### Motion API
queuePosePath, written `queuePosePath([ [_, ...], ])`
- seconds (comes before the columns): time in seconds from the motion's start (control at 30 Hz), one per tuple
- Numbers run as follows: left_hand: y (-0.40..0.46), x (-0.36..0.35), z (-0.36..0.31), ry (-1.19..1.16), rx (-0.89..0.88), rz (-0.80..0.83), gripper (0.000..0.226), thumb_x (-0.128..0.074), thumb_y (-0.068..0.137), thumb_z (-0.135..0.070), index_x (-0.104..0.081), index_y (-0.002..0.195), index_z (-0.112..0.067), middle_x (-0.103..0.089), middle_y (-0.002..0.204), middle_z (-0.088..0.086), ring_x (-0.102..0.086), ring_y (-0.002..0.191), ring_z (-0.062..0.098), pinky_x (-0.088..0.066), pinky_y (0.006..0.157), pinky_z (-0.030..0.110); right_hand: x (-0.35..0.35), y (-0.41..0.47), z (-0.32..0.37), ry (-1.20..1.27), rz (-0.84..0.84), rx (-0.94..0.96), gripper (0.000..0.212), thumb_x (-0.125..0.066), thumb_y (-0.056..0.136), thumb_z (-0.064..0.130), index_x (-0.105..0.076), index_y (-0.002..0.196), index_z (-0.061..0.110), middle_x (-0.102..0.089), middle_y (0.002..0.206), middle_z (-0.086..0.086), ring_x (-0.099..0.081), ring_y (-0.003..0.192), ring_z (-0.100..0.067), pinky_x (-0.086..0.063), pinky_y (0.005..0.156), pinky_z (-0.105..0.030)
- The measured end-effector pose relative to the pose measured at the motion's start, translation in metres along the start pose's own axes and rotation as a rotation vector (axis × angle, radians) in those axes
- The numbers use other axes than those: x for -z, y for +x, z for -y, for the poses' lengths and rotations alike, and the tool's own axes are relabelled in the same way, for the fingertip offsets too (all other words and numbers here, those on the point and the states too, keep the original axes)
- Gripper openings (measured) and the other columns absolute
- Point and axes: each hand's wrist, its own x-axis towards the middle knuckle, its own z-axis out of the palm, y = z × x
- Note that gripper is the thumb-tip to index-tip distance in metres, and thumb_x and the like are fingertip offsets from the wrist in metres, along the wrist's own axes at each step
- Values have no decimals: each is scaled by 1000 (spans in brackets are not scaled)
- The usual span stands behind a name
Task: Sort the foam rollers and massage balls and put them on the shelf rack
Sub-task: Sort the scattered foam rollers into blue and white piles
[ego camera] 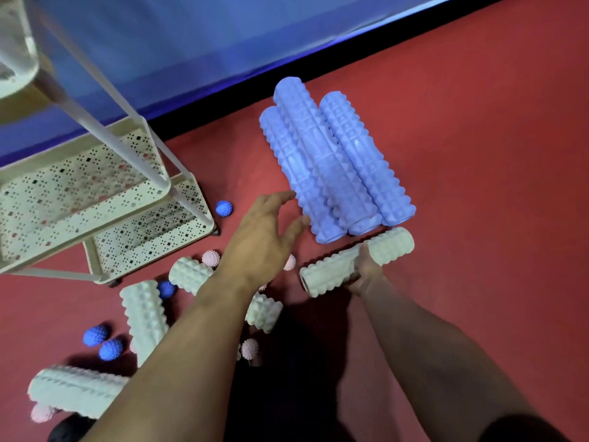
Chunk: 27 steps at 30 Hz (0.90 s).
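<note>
Head view, looking down: red floor [462, 138] spreads beneath me, with a blue wall [191, 43] along the far side. At far left stands a cream shelf rack [79, 186] with perforated trays. Right of it, three long blue foam rollers [334, 161] lie stacked side by side on the floor. My right hand [366, 269] grips a white foam roller [357, 261] just near of that stack, fingers curled around its middle. My left hand [264, 237] hovers with fingers spread and relaxed, fingertips just beside the near end of the blue stack, holding nothing. Other white foam rollers [145, 314] lie scattered on the floor at near left, partly hidden by my left forearm. Among them sit small spiky massage balls: blue balls [95, 334] and pink balls [211, 258].
</note>
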Motion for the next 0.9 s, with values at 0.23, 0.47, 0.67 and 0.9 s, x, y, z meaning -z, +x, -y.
queuePosePath([
  [0.23,3,0,6,-6,1,7,47,-61,98,-41,-50,143,-30,-51,139,-5,-52,127,12,-39,106,28,-3,-11,-5,-69,50,110,42,-63,94,41,-60,125,14,-68,116,-7,-65,103,-23,-50,83,-42],
  [0.47,-2,8,12,7,24,-8,44,-62,98,-41,-54,140,-28,-52,135,-6,-53,126,11,-38,103,24,-16,-37,-32,-457,-77,447,53,-68,90,34,-54,130,1,-64,115,-12,-61,105,-29,-49,98,-44],
  [0.67,-15,23,33,9,73,8,48,-64,96,-44,-56,139,-27,-51,136,-3,-51,128,16,-39,111,33,-56,-82,-96,-871,192,831,50,-70,88,38,-59,128,10,-63,116,-11,-61,102,-21,-50,97,-44],
  [0.9,-26,43,73,-95,204,-79,48,-69,92,-46,-59,136,-27,-53,137,2,-51,130,20,-39,114,41,-96,-95,-148,-1331,435,794,61,-67,82,52,-57,131,17,-62,127,-8,-56,119,-28,-43,103,-40],
])
